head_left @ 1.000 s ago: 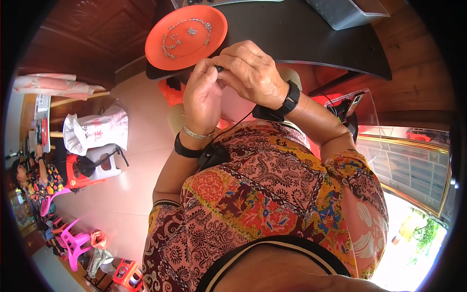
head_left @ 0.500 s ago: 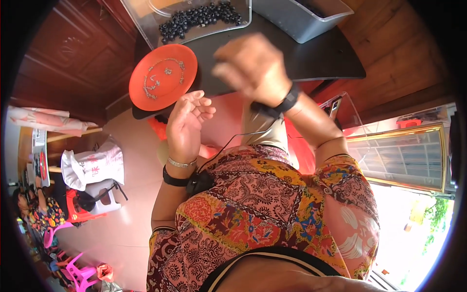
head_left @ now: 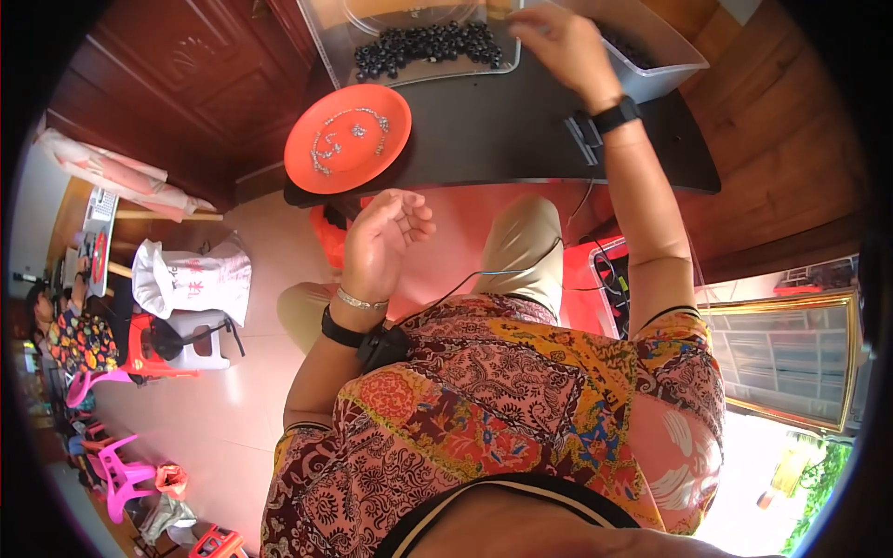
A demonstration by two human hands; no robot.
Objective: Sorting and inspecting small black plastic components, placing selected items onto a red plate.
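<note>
My right hand [head_left: 567, 51] reaches out to the far side of the table, fingers stretched leftward over the rim between two plastic tubs. I see nothing held in it. The left one, a clear tub [head_left: 419, 73], contains many small black beads or bead-like pieces [head_left: 428, 46]. Beside it, the right tub [head_left: 674, 79] has dark contents partly hidden by my hand. My left hand [head_left: 389, 228] is raised before the table's front edge, palm turned up and fingers loosely bent, with nothing visible in it. An orange-red plate [head_left: 307, 139] just beyond it bears small silvery beaded pieces [head_left: 381, 121] laid around a curve.
The dark table [head_left: 521, 139] has a curved front edge. A small dark device [head_left: 584, 139] sits by my right wrist, with a cable hanging down. A red crate [head_left: 595, 279] stands right of my knee. To the left are a white sack [head_left: 200, 279], stools and another person [head_left: 79, 335].
My right hand has moved forward to the tubs, its forearm stretched out. My left hand stays raised, its fingers slightly more bent. The view has shifted, so more of my legs shows.
</note>
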